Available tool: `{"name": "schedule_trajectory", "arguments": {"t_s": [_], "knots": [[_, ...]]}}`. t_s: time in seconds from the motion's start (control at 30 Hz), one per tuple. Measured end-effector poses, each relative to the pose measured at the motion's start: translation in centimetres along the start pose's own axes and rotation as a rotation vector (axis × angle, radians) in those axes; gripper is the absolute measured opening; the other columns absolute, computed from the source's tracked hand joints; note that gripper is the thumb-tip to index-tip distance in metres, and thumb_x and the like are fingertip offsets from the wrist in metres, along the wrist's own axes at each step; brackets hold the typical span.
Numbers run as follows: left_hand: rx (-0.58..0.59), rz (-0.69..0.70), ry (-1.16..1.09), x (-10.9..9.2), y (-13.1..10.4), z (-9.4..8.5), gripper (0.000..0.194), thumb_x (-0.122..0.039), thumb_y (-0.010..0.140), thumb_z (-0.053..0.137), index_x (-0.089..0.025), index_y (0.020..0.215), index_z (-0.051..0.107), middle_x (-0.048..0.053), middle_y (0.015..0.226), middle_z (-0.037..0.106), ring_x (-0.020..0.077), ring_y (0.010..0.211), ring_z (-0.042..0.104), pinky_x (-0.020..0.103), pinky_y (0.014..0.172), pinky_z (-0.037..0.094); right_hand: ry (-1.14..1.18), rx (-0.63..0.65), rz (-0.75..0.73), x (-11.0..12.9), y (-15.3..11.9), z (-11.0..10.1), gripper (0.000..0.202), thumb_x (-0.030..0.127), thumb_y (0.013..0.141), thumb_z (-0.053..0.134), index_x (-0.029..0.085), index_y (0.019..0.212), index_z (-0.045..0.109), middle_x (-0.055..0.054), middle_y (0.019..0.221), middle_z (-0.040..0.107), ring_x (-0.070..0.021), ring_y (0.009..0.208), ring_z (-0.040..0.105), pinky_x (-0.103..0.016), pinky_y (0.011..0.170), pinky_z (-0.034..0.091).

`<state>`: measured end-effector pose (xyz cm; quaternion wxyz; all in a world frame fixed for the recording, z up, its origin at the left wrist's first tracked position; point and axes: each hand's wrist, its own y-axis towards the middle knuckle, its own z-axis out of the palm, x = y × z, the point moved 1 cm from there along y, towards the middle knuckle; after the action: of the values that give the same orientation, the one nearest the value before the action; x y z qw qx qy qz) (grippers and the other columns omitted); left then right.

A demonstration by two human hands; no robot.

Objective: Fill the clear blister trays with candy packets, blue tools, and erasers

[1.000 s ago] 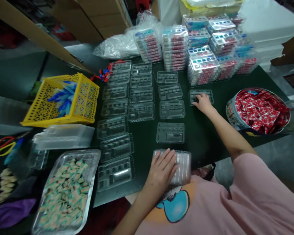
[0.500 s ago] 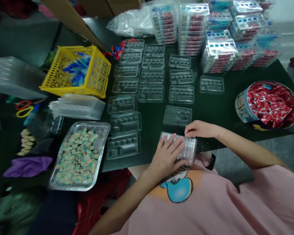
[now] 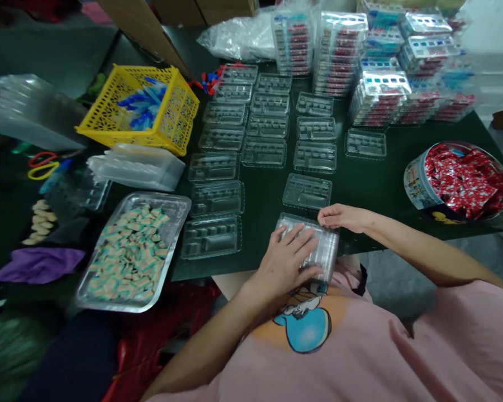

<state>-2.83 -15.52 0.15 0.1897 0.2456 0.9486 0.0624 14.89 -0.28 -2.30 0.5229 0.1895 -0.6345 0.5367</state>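
Shirt: pink cloth with an orange and blue print (image 3: 305, 329), at the near edge of the tabletop (image 3: 360, 184).
Stack: my shallow stack of clear, ribbed plastic trays (image 3: 328, 251) lies at the near edge, right in front of me.
Left grip: my left hand (image 3: 287, 259) presses palm-down on the stack, fingers spread.
Right grip: my right hand (image 3: 347, 218) touches the stack's far right corner, thumb and fingers pinched together; I cannot tell whether a tray edge is between them.
Metal tray: to the near left, a silver rectangular metal tray (image 3: 174, 223) holds many small beige and green pieces (image 3: 129, 251).
Cloth: a crumpled purple cloth (image 3: 42, 264), left of the metal tray.
Single trays: clear plastic compartment trays (image 3: 307, 191) lie flat in columns beyond and left of the stack: seven, four, four, then one at the right.
Tin: on the right, a round printed tin (image 3: 417, 181), full of red and white packets (image 3: 465, 178).
Scissors: scissors with red and yellow handles (image 3: 44, 169), at the left.
Basket: farther left, a yellow openwork plastic basket (image 3: 176, 120) holding blue items (image 3: 145, 103).
Filled packs: tall piles of clear packs with red and blue contents (image 3: 379, 95), along the far right.
Bag: a crinkled clear plastic bag (image 3: 238, 39), at the far edge.
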Motion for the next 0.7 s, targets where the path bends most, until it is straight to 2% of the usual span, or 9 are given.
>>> {"name": "schedule_trajectory", "arguments": {"t_s": [0.2,0.33,0.43,0.53,0.63,0.7], "knots": [[-0.023,0.003,0.011,-0.1,0.0,-0.1,0.052,-0.052,0.087,0.056,-0.018,0.125,0.059,0.012,0.136,0.057,0.0313,0.131,0.045,0.051,0.105,0.028,-0.298,-0.151,-0.180,0.5,-0.2,-0.6,0.022,0.037,0.082,0.057,0.016,0.076,0.054,0.002,0.069,0.051,-0.0101,0.064,0.045,-0.025,0.064,0.036],[-0.030,0.003,0.021,-0.3,-0.2,-0.1,0.050,-0.050,0.087,0.056,-0.018,0.125,0.058,0.011,0.137,0.055,0.0309,0.131,0.045,0.050,0.105,0.028,-0.317,-0.341,-0.307,2.2,-2.9,-3.1,0.025,0.040,0.087,0.054,0.017,0.078,0.053,0.003,0.067,0.048,-0.0098,0.062,0.043,-0.024,0.061,0.036],[-0.041,-0.001,0.021,-0.2,-0.2,-0.1,0.048,-0.049,0.087,0.057,-0.018,0.124,0.059,0.011,0.137,0.056,0.0310,0.130,0.046,0.050,0.104,0.029,-0.279,-0.386,-0.299,3.3,-6.7,-7.3,0.029,0.046,0.086,0.057,0.018,0.079,0.055,0.003,0.065,0.047,-0.0093,0.058,0.040,-0.024,0.058,0.035],[-0.051,0.004,0.024,-0.1,0.2,-0.2,0.048,-0.050,0.087,0.057,-0.019,0.123,0.059,0.011,0.135,0.057,0.0312,0.129,0.048,0.049,0.103,0.030,-0.322,-0.388,-0.132,3.1,-9.3,-12.9,0.030,0.047,0.082,0.062,0.018,0.076,0.057,0.002,0.063,0.049,-0.0100,0.057,0.041,-0.024,0.056,0.035],[-0.062,0.008,0.025,0.0,0.4,-0.2,0.048,-0.050,0.086,0.058,-0.020,0.124,0.060,0.011,0.133,0.059,0.0314,0.128,0.048,0.049,0.103,0.031,-0.423,-0.412,0.107,1.8,-8.9,-18.1,0.022,0.038,0.082,0.062,0.018,0.073,0.059,0.000,0.065,0.055,-0.0117,0.058,0.045,-0.026,0.058,0.038],[-0.064,0.008,0.026,0.0,0.5,-0.3,0.047,-0.050,0.086,0.059,-0.020,0.123,0.060,0.011,0.132,0.060,0.0314,0.127,0.049,0.049,0.103,0.031,-0.552,-0.558,0.240,0.9,-7.4,-20.2,0.014,0.029,0.084,0.058,0.017,0.076,0.062,-0.003,0.070,0.060,-0.0145,0.063,0.051,-0.029,0.064,0.042]]}}
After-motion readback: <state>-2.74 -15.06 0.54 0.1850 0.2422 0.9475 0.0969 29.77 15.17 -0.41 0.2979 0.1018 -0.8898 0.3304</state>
